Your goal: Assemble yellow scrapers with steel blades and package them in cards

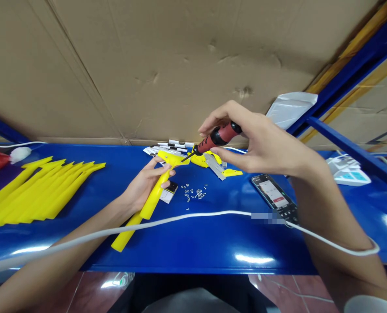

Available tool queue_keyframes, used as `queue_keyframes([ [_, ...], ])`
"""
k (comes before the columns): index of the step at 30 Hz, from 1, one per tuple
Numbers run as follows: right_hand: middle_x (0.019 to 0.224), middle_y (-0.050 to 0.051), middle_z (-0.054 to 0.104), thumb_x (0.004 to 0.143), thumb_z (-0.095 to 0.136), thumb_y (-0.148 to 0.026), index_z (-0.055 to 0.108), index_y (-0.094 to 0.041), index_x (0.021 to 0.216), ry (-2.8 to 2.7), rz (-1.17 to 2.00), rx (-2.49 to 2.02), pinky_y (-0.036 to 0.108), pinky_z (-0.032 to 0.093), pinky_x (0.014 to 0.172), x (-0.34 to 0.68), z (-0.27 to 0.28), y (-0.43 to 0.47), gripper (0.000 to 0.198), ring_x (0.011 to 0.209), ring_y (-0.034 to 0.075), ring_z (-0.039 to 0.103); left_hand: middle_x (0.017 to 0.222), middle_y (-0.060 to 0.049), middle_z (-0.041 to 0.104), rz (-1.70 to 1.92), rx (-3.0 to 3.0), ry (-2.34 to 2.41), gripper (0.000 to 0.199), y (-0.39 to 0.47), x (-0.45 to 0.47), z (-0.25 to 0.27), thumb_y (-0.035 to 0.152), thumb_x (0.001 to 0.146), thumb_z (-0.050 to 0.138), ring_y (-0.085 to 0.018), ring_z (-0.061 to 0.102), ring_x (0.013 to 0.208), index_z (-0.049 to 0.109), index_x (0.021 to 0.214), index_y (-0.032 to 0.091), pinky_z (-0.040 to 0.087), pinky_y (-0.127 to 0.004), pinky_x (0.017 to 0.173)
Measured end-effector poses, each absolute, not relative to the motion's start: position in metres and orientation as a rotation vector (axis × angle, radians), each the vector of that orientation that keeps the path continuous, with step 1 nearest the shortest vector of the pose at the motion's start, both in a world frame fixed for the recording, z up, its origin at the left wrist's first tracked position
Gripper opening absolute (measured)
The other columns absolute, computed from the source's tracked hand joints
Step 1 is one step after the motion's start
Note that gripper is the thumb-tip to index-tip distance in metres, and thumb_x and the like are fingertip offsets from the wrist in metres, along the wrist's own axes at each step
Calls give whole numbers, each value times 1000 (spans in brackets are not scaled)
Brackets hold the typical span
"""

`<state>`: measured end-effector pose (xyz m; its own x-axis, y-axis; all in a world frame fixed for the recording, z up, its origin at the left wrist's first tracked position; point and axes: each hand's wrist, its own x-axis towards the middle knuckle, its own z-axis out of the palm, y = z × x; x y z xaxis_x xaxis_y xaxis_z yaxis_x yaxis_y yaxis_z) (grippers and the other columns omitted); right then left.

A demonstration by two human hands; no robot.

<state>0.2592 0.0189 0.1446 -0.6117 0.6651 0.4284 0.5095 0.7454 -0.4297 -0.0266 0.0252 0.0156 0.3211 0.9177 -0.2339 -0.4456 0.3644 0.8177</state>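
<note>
My left hand [146, 182] is closed around a yellow plastic handle [156, 195] with a wider head, holding it tilted above the table. A red-and-black screwdriver [219, 137] is gripped in my right hand [268, 141], fingers curled over its grip. Its tip meets the handle's head near the right end; whether it sits in a screw is too small to tell. Another yellow handle [127, 232] lies under the held one. Loose small screws and nuts [196, 193] are scattered to the right of my left hand. Yellow and grey blade-like parts [214, 164] lie behind them.
Several yellow handles [46, 191] lie in a row on the blue table [213, 248], left. A phone [274, 195] rests near my right forearm. A white cable [193, 215] crosses in front of me. Cardboard [167, 78] stands behind; a blue metal bar [349, 143] slants at right.
</note>
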Motion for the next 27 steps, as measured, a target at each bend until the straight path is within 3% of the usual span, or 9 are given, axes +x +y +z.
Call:
queue_keyframes([
  [6, 117, 4, 83, 97, 78, -35, 69, -33, 121, -2361, 344, -918, 49, 62, 87, 260, 144, 22, 25, 101, 31, 77, 100, -7, 71, 1031, 710, 790, 32, 24, -27, 17, 9, 91, 83, -13, 66, 73, 64, 115, 19, 50, -18, 50],
  [9, 113, 6, 83, 100, 77, -46, 69, -28, 119, -2353, 245, -958, 44, 59, 82, 262, 144, 24, 27, 97, 29, 76, 102, -6, 71, 1027, 713, 775, 32, 24, -26, 15, 9, 91, 83, -14, 67, 76, 66, 116, 20, 50, -18, 50],
  [15, 122, 5, 83, 97, 74, -26, 62, -30, 127, -2409, 419, -895, 47, 61, 90, 262, 143, 22, 32, 105, 29, 77, 104, -6, 71, 1031, 714, 776, 32, 27, -28, 10, 9, 91, 82, -15, 69, 80, 66, 117, 20, 51, -19, 52],
  [18, 119, 6, 83, 99, 72, -26, 63, -27, 125, -2405, 391, -892, 45, 60, 90, 262, 142, 23, 28, 105, 28, 77, 106, -7, 71, 1033, 706, 782, 33, 29, -29, 9, 9, 91, 83, -15, 69, 81, 66, 117, 20, 52, -19, 52],
  [23, 115, 8, 83, 102, 72, -38, 68, -25, 119, -2420, 263, -936, 41, 57, 84, 263, 142, 26, 22, 97, 27, 76, 108, -7, 72, 1033, 696, 781, 32, 30, -31, 9, 9, 93, 82, -14, 68, 79, 67, 119, 20, 52, -19, 53],
  [27, 99, 6, 82, 103, 73, -53, 68, -25, 114, -2413, 194, -1051, 38, 51, 73, 264, 141, 28, 30, 83, 26, 74, 116, -9, 73, 1038, 700, 779, 33, 29, -29, 10, 8, 92, 82, -15, 70, 82, 68, 120, 19, 53, -20, 52],
])
